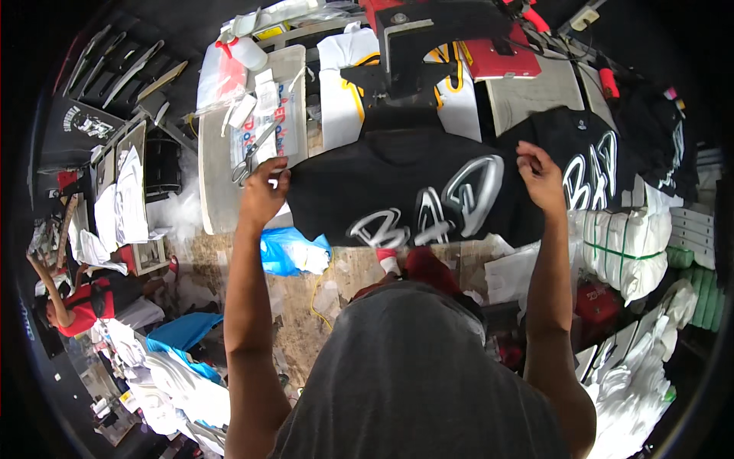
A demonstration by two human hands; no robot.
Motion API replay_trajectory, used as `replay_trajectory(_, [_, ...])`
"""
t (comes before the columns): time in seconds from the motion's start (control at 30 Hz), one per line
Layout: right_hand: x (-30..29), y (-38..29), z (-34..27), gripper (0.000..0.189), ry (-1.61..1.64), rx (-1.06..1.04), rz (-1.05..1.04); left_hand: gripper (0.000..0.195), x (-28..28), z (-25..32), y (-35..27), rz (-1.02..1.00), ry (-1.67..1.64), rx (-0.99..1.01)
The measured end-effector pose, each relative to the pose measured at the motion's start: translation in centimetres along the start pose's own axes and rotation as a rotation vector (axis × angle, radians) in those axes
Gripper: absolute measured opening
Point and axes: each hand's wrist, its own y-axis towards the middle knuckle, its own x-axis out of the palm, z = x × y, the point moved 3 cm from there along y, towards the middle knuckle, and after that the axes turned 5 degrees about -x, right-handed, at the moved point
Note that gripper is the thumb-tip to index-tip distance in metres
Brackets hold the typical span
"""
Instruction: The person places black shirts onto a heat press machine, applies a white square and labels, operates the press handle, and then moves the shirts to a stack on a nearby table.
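Note:
A black T-shirt (367, 183) with white and grey lettering lies spread before me, its collar towards a black heat press (401, 74). My left hand (266, 186) is at the shirt's left edge with its fingers curled; whether cloth is pinched there cannot be told. Beyond the shirt's right side, my right hand (538, 175) is raised with bent fingers, over a second black shirt (588, 137). Nothing shows between its fingers. Metal scissors (252, 155) lie just beyond my left hand on a grey board (215, 195).
A spray bottle (249, 54) stands at the back left. White garments with yellow trim (338, 109) lie behind the press. A wrapped white bundle (625, 246) is at the right, a blue plastic bag (292, 249) below the board. A person in red (86, 304) is at the far left.

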Motion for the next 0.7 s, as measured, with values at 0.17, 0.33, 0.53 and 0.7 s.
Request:
replay_trajectory(0.17, [6.2,3.0,2.9,0.038,0.217,0.051,-0.131,0.035,7.1,1.6,3.9,-0.105,-0.168,0.068])
replay_trajectory(0.33, [12.8,6.3,0.6,0.035,0.028,-0.156,-0.329,0.033,11.4,5.0,6.5,-0.270,-0.121,0.040])
replay_trajectory(0.53, [9.3,6.6,-3.9,0.014,-0.070,-0.054,-0.447,0.014,7.3,7.7,5.7,-0.395,-0.057,0.012])
replay_trajectory(0.7, [6.9,5.9,-6.8,0.011,0.016,-0.119,-0.491,0.013,4.6,9.9,3.7,-0.450,-0.246,-0.020])
